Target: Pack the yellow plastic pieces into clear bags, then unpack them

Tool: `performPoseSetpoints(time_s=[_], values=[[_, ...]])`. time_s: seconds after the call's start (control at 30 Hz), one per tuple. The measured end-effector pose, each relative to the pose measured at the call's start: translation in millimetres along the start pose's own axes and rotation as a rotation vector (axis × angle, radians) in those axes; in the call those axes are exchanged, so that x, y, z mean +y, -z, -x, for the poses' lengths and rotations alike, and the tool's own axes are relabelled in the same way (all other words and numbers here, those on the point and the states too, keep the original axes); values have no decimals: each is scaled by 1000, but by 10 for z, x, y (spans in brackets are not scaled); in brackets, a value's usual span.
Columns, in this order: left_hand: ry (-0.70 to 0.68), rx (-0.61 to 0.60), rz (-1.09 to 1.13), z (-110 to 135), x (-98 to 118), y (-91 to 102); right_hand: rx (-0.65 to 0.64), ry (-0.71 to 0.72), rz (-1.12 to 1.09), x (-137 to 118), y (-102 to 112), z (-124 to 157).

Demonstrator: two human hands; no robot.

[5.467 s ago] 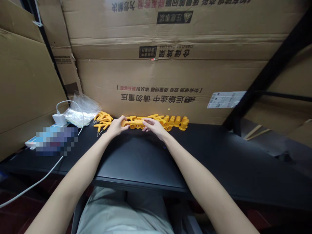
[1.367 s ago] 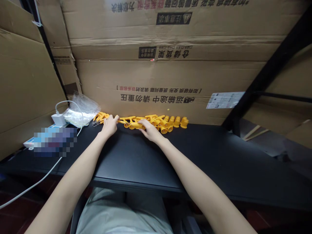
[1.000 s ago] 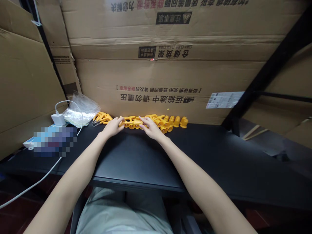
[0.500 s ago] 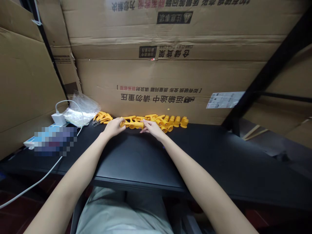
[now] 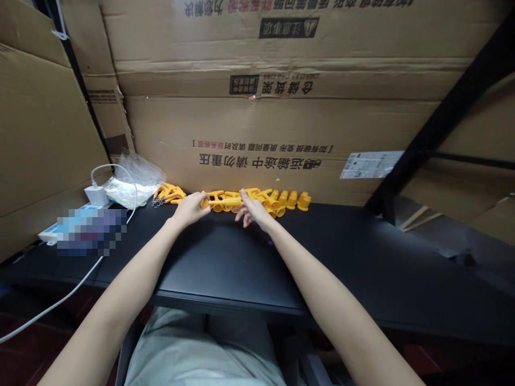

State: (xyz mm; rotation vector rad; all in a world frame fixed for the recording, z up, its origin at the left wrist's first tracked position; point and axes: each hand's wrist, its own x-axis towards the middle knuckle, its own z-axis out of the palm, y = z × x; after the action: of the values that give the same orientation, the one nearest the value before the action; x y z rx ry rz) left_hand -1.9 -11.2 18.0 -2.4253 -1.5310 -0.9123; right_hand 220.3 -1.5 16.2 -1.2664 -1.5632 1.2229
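A yellow plastic part (image 5: pixel 226 202), slim with a round flared end, lies level above the black tabletop. My left hand (image 5: pixel 191 208) is closed on its flared left end. At the other end is my right hand (image 5: pixel 255 213), its thumb raised and its fingers apart below; the thumb is close to the part's tip, and whether it touches I cannot tell. Behind both hands stands a row of yellow plastic pieces (image 5: pixel 265 196), some with cup-shaped bases and branching tops. My right hand covers some of them.
Loose yellow branching pieces (image 5: pixel 171 192) with small metal bits (image 5: pixel 158 201) lie at the left, beside a clear plastic bag (image 5: pixel 131 185). A white charger (image 5: pixel 95 194) and its cable sit on a power strip (image 5: pixel 49 234). Cardboard (image 5: pixel 257 123) walls the back of the black table (image 5: pixel 225 257).
The fingers of my right hand have spread apart, and the hand has shifted slightly right along the yellow part. My left hand keeps its hold, almost unmoved.
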Motion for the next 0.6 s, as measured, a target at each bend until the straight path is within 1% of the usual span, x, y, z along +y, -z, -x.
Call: performPoseSetpoints(time_s=[0.1, 0.17, 0.2, 0.27, 0.37, 0.43, 0.5, 0.6], values=[[12, -4, -9, -12, -43, 3, -49, 107, -86, 9, 21, 2], [2, -6, -9, -14, -58, 3, -52, 173, -98, 14, 20, 3], [-7, -4, -6, -13, -56, 3, -41, 178, -88, 15, 12, 3], [-19, 3, 9, -7, -35, 2, 2, 158, -56, 11, -14, 4], [-17, 15, 36, 2, 9, 7, 105, 145, -29, -7, -64, 17], [-13, 11, 44, 2, 24, 13, 138, 135, -14, -22, -87, 29], [-7, 0, 44, -2, 19, 15, 128, 97, 8, -32, -92, 36], [-6, -10, 46, -10, -17, 8, 78, 51, 18, -28, -68, 31]])
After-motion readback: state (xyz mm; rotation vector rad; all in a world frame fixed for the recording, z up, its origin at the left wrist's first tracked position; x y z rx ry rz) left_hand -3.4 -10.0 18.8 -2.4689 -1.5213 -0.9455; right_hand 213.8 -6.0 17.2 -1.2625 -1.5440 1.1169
